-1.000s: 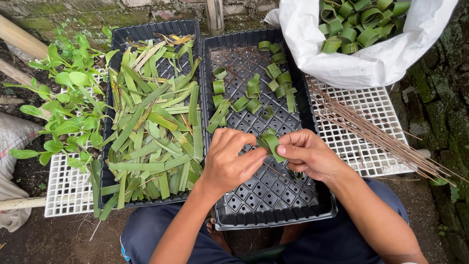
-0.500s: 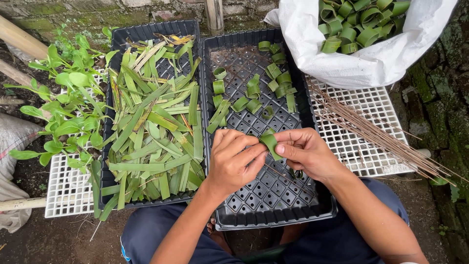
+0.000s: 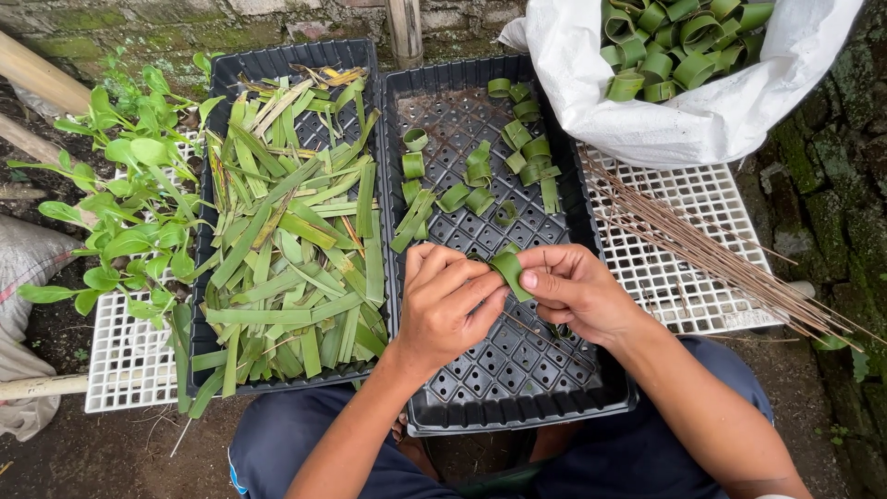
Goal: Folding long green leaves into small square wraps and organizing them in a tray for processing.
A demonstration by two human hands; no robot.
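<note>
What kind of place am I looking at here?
Most likely an outdoor plant-nursery work spot: mossy stone wall, bare soil, black seedling trays on the ground, young green plants, and a white sack of rolled leaf rings. Both hands hold a leaf strip.

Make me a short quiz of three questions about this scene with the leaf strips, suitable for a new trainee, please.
1. True or false: the left hand and the right hand both grip one folded leaf strip.
2. Where do the flat cut leaves lie?
A. in the left black tray
B. in the white sack
C. on the ground
3. Fill in: the thin brown sticks rest on a white ____.

Key
1. True
2. A
3. grid panel
</note>
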